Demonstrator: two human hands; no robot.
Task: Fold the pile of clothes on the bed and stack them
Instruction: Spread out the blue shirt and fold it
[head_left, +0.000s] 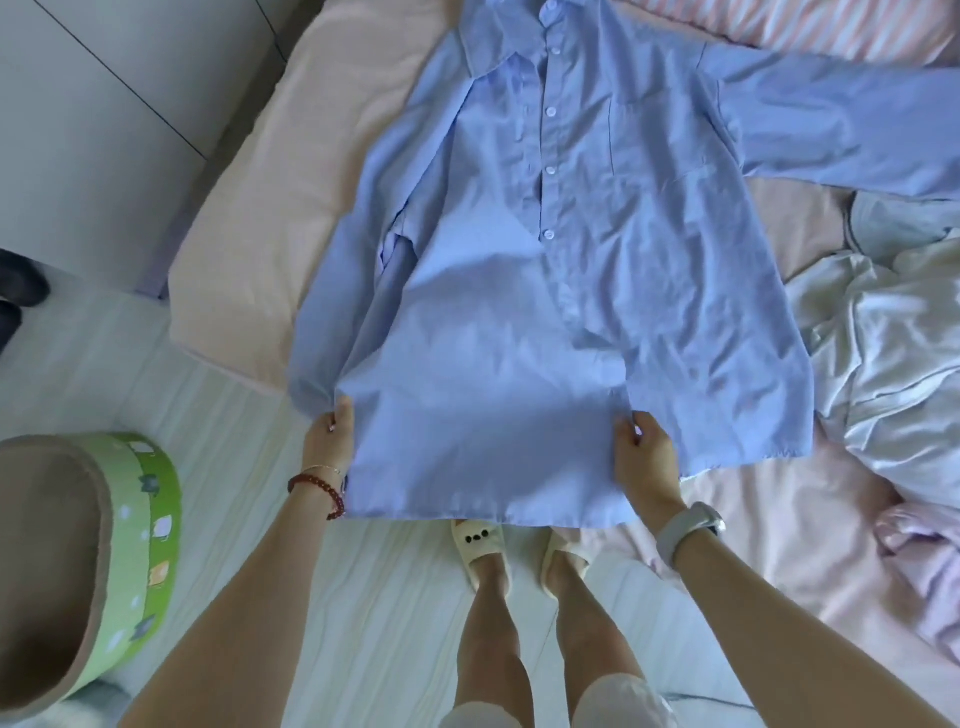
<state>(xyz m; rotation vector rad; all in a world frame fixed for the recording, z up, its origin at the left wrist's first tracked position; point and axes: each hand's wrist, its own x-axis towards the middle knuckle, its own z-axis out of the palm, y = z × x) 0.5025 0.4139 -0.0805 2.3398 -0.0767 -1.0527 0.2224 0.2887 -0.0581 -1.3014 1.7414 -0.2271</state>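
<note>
Our left hand (332, 434) and right hand (641, 449) pinch the blue shirt (571, 234) hem; unfolded clothes (883, 364) wait right.

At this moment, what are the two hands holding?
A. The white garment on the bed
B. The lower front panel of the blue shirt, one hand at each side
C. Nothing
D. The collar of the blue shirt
B: the left hand and right hand each pinch a side edge of the blue shirt near its hem, its collar lying at the far end.
</note>
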